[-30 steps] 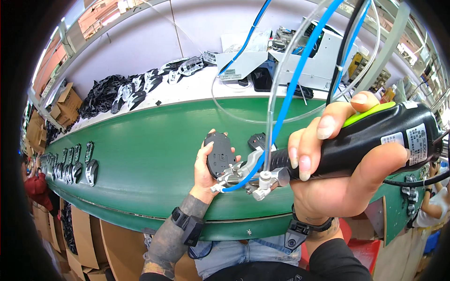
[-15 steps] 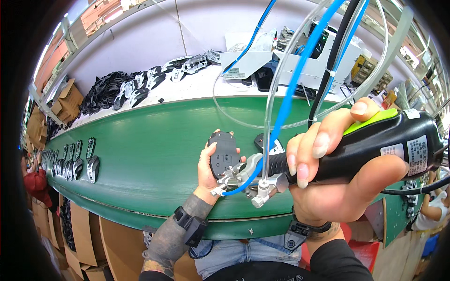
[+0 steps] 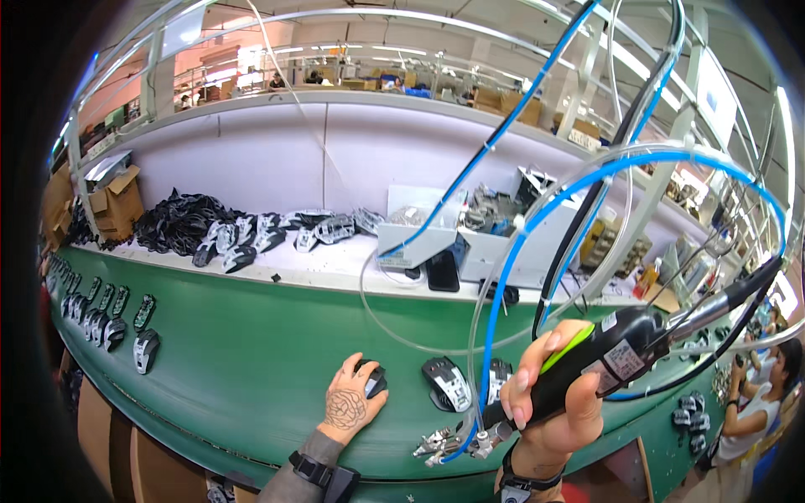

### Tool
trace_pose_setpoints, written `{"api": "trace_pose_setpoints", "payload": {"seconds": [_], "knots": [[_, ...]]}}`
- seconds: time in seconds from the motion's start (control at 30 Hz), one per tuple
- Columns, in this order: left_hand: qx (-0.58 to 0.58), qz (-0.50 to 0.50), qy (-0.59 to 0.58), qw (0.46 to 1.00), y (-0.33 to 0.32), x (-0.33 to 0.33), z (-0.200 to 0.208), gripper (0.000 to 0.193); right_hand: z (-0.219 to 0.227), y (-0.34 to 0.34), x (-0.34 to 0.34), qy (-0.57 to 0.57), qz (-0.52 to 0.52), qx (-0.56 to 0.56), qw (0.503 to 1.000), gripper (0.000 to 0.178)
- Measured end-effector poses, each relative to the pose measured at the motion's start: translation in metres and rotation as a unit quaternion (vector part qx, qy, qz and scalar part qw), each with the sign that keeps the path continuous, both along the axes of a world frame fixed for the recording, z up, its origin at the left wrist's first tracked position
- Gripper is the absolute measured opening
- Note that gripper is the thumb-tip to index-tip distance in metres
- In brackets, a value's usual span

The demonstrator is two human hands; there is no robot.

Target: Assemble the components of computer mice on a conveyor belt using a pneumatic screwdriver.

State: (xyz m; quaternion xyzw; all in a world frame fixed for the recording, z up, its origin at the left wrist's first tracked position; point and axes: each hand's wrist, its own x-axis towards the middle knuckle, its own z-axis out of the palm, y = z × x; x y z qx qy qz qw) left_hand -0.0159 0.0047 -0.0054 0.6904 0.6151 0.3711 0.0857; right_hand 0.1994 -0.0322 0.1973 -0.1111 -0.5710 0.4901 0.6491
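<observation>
My left hand (image 3: 345, 404) is closed over a dark computer mouse (image 3: 375, 381), which rests on the green work surface with its underside hidden. My right hand (image 3: 549, 402) grips a black power screwdriver (image 3: 608, 348) with a lime-green lever. Blue and clear hoses run to the metal fittings (image 3: 459, 440) at its front end, which points down and left. Just right of the left hand lies a half-open mouse shell (image 3: 447, 384) showing white and black inner parts. A second mouse shell (image 3: 501, 374) sits partly behind the hoses.
Mouse parts (image 3: 144, 350) stand in rows on the green belt (image 3: 251, 327) at the left. On the white shelf (image 3: 335, 272) are a heap of black parts (image 3: 180, 222), several grey shells (image 3: 314, 228), and a phone (image 3: 442, 270). Hoses and cables hang at the right. A co-worker (image 3: 759, 411) is at far right.
The mouse, held raised with its base showing before, is down on the green surface under my left hand. My right hand has moved lower with the screwdriver. The view has tilted upward.
</observation>
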Motion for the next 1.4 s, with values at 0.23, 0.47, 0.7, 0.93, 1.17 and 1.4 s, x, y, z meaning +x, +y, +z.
{"api": "trace_pose_setpoints", "payload": {"seconds": [0.23,0.47,0.7,0.93,1.17,1.4], "knots": [[-0.010,0.000,-0.078,0.997,-0.004,-0.023,-0.002,0.056,-0.006,0.005,-0.013,0.022,0.007,-0.005,1.000,0.046],[-0.024,0.046,-0.054,0.997,-0.013,-0.124,0.007,0.064,-0.010,0.011,0.003,0.067,-0.012,0.010,0.998,0.041],[0.058,0.473,0.254,0.841,-0.082,-0.364,-0.026,0.071,-0.012,0.016,-0.012,0.021,-0.014,0.026,0.999,0.033],[-0.002,0.430,0.107,0.896,-0.086,-0.448,-0.014,0.068,-0.016,0.021,-0.021,0.017,-0.095,0.032,0.995,0.034],[0.009,0.485,0.172,0.857,-0.037,-0.499,0.003,0.066,-0.017,0.032,-0.014,-0.005,-0.128,0.078,0.989,0.036],[-0.154,0.434,0.165,0.872,-0.027,-0.518,0.003,0.066,-0.005,0.027,-0.017,-0.049,-0.040,0.053,0.997,0.046]]}}
